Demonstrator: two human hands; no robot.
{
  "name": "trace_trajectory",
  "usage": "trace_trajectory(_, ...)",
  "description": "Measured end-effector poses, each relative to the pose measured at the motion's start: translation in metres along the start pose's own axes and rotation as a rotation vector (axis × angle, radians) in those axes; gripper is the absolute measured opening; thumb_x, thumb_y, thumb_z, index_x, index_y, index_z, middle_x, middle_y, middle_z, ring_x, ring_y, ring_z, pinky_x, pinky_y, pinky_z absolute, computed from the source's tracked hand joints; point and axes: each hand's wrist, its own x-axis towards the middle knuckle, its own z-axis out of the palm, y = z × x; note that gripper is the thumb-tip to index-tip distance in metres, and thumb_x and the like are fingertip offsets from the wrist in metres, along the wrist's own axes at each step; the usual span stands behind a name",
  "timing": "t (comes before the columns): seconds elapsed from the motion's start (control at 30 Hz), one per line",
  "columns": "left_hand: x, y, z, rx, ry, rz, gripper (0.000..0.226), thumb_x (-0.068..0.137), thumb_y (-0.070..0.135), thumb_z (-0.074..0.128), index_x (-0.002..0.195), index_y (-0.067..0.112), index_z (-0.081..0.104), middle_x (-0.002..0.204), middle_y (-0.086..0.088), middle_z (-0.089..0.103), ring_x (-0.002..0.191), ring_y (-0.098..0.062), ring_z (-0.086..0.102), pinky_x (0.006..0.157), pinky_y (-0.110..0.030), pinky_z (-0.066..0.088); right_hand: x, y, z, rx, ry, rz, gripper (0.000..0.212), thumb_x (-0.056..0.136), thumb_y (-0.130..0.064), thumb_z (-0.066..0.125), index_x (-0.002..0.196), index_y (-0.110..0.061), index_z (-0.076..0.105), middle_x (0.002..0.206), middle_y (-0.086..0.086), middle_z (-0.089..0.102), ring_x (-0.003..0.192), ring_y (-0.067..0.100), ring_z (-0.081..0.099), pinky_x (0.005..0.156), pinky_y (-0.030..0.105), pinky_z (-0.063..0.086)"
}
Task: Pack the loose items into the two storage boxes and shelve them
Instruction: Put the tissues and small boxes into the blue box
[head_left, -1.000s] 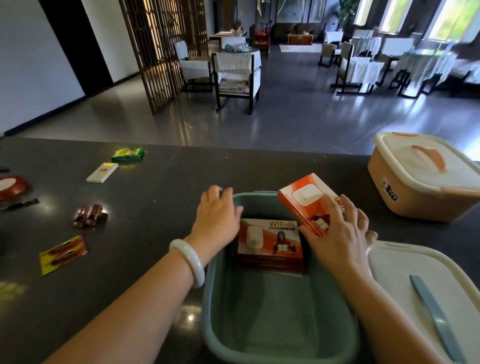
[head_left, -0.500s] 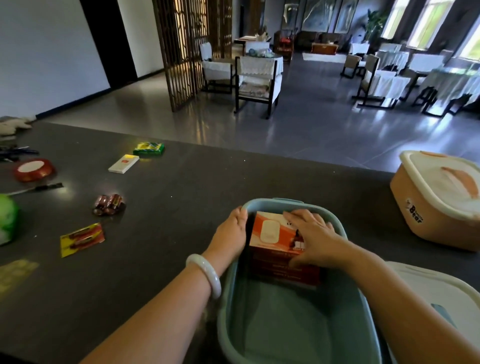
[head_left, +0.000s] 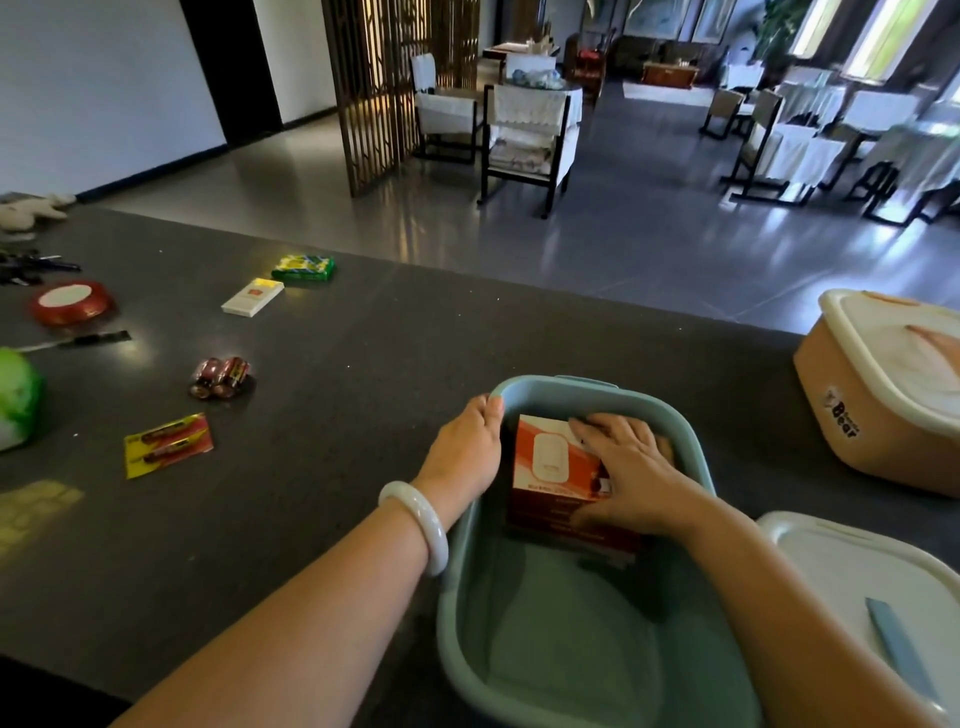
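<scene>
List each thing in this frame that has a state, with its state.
Teal storage box: open, lid off.
Orange router box: lying flat inside the teal storage box.
White lid: off, lying on the counter.
Peach storage box: closed, lid on.
Left hand: gripping the teal box's rim.
Right hand: pressed flat on the router box.
Battery blister pack: unpacked, on the counter.

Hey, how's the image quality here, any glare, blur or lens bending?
Head view: daylight from the windows blows out at top right and streaks glare across the floor; the wide lens bows the counter edge; the peach box is soft at the frame edge; the teal bin interior sits in shadow.
</scene>
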Motion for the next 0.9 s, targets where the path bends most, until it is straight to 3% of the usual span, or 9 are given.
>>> trace_trajectory(0.27,-0.0001,0.0007,0.0001,0.017,0.002,0.009,0.044,0.103,0.048,0.019,0.114,0.019,0.05,0.083,0.002,0.055,0.075,-0.01,0.056,0.058,-0.026,0.038,0.001,-0.0001,-0.0007,-0.024,0.078,0.048,0.098,0.073,-0.059,0.068,0.15,-0.034,0.013,0.147,-0.005,0.019,0.136,0.02,0.016,0.114,0.044,0.014)
trace_trajectory(0.57,0.0004,0.0004,0.0008,0.034,0.007,0.019,0.036,0.103,0.047,0.02,0.101,0.023,0.047,0.081,0.001,0.054,0.071,-0.008,0.053,0.055,-0.025,0.033,-0.0013,-0.0005,0.0027,-0.05,0.08,-0.008,0.102,0.069,-0.057,0.072,0.149,-0.037,0.012,0.146,-0.007,0.013,0.137,0.02,0.011,0.116,0.045,0.012)
trace_trajectory(0.9,0.0016,-0.0004,0.0014,0.028,0.014,0.014,0.043,0.102,0.049,0.02,0.11,0.021,0.051,0.091,-0.001,0.059,0.078,-0.01,0.057,0.061,-0.027,0.038,0.0031,0.0011,0.008,-0.109,0.109,-0.055,0.092,0.075,-0.051,0.07,0.147,-0.036,0.016,0.144,-0.006,0.017,0.135,0.019,0.017,0.117,0.044,0.015)
